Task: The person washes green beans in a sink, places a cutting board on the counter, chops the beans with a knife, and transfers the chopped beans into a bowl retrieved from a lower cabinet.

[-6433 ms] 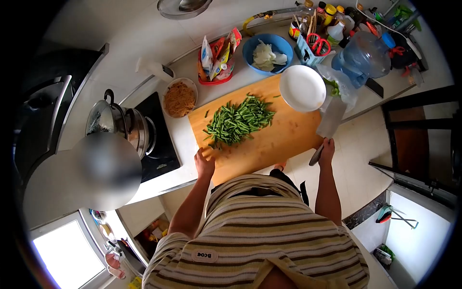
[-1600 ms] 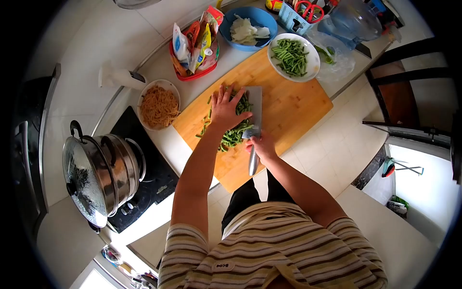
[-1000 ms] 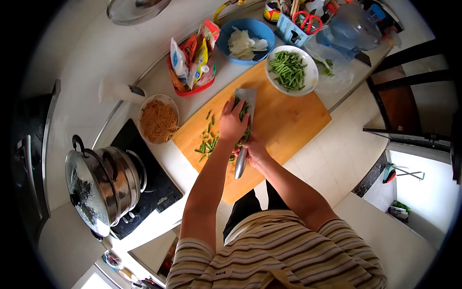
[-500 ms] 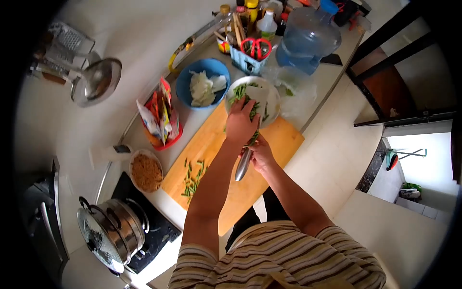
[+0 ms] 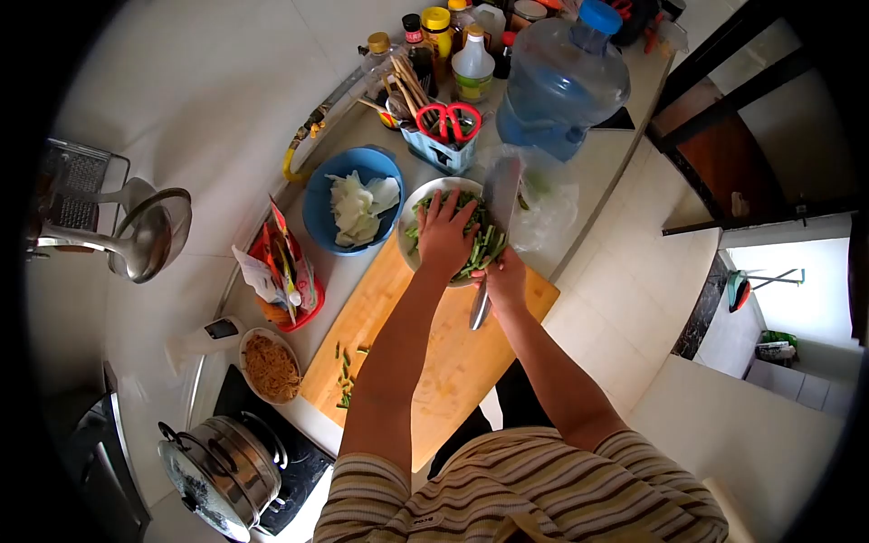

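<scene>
My left hand lies with fingers spread on the cut green beans in the white plate. My right hand is closed round the cleaver where its handle meets the blade. The blade stands tilted at the plate's right side, its flat turned toward the beans. Below the plate is the wooden cutting board. Several loose bean pieces lie at the board's left edge, beside my left forearm.
Left of the plate are a blue bowl of pale leaves and a red basket of packets. A bowl of orange-brown shreds and a steel pot stand lower left. Behind are red scissors, bottles and a water jug.
Both hands and the cleaver have moved from the board up to the plate with beans. The cleaver has shifted to the plate's right side, and my left hand's fingers have spread. The view has shifted.
</scene>
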Demonstrator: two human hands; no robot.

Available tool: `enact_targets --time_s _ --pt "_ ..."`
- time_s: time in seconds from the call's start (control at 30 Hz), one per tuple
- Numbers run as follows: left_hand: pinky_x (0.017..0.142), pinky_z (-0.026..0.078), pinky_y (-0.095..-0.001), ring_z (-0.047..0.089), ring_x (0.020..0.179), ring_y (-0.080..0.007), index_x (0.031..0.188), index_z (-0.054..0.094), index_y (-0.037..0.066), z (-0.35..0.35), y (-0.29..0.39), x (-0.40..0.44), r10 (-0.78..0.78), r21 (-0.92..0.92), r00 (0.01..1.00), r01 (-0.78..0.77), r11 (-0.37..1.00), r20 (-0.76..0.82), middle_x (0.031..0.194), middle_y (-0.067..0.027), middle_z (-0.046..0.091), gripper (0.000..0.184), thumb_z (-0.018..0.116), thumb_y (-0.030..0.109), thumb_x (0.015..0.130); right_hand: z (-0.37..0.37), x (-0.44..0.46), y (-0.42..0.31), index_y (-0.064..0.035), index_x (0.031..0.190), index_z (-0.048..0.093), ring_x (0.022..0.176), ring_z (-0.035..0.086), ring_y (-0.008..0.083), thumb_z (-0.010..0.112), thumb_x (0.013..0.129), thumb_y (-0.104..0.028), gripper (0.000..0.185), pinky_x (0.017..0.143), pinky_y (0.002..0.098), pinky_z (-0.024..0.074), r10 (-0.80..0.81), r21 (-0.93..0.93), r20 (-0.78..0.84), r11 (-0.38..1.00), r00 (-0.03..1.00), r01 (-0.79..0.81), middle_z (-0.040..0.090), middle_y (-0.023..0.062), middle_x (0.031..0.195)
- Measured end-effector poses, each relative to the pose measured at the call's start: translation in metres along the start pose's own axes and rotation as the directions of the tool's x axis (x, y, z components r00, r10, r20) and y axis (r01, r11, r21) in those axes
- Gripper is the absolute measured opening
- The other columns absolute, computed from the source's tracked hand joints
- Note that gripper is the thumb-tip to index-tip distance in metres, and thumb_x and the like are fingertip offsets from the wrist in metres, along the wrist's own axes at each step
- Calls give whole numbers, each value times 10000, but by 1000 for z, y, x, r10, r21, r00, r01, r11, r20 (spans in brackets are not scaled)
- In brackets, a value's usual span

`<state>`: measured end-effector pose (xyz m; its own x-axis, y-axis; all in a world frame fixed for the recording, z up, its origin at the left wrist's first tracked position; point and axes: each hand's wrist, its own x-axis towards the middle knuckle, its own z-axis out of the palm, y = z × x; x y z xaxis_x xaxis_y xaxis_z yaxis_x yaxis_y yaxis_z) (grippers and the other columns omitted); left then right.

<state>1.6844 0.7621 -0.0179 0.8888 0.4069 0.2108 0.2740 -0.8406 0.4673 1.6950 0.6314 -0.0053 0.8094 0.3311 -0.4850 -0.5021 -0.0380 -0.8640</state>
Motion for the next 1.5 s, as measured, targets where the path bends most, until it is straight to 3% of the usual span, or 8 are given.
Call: enact_targets --time_s 0.17,0.33,0.57,0.63,0.9,1.13,1.4,1.5 --pt "1045 182 -617 254 1339 -352 1254 533 250 -21 11 -5 -59 33 996 56 998 74 1421 -69 366 490 638 298 778 -7 9 7 -8 952 550 633 613 283 478 825 -29 148 537 384 465 -105 -276 -14 956 994 97 605 140 804" --pt "1024 221 -587 309 1290 -391 1244 537 172 -26 8 -18 -70 -127 997 66 990 -30 1419 -103 363 500 624 202 752 -6 7 3 -11 955 539 845 502 428 472 772 7 196 725 489 413 -578 -627 28 625 816 464 525 213 879" --pt "993 285 -552 415 1167 -370 1016 579 93 -29 13 -45 1 -193 958 -58 980 -287 1214 -139 482 296 635 94 725 -6 12 11 -1 972 570 811 551 310 492 777 22 211 688 407 472 -361 -373 -51 872 931 318 502 161 915" --pt "944 349 -486 449 1086 -367 999 582 86 -33 -2 -63 -165 -330 908 31 944 -385 1164 -136 495 285 631 71 718 -5 -6 -5 26 1006 540 629 543 112 468 854 41 169 526 243 501 -365 -290 -110 902 925 321 522 48 813" --pt "670 488 -412 623 665 -309 771 693 89 -20 33 -79 -405 -234 910 377 896 -84 706 -112 654 111 649 189 749 -16 3 9 51 994 578 659 567 131 475 830 54 193 635 268 504 -380 -66 -55 924 923 376 535 67 817" --pt "608 503 -395 631 668 -319 797 702 90 6 54 -49 -582 -118 810 572 812 -72 716 -125 657 148 634 219 771 -34 6 3 66 997 566 675 581 126 476 845 52 177 665 273 501 -307 80 -40 948 951 309 593 63 782" --pt "619 487 -308 627 625 -190 868 703 13 -27 22 -91 -801 -696 570 499 516 -185 715 -99 675 225 695 194 735 -42 -10 -17 28 935 580 628 536 128 467 863 50 135 645 274 519 -303 65 40 952 952 300 555 52 742" --pt "616 484 -295 612 623 -168 845 692 -24 -26 19 -99 -778 -666 578 481 569 -248 714 -87 673 224 698 173 738 -40 -19 -17 7 925 583 591 527 120 479 866 35 122 569 260 494 -346 -49 47 936 937 348 546 45 708"
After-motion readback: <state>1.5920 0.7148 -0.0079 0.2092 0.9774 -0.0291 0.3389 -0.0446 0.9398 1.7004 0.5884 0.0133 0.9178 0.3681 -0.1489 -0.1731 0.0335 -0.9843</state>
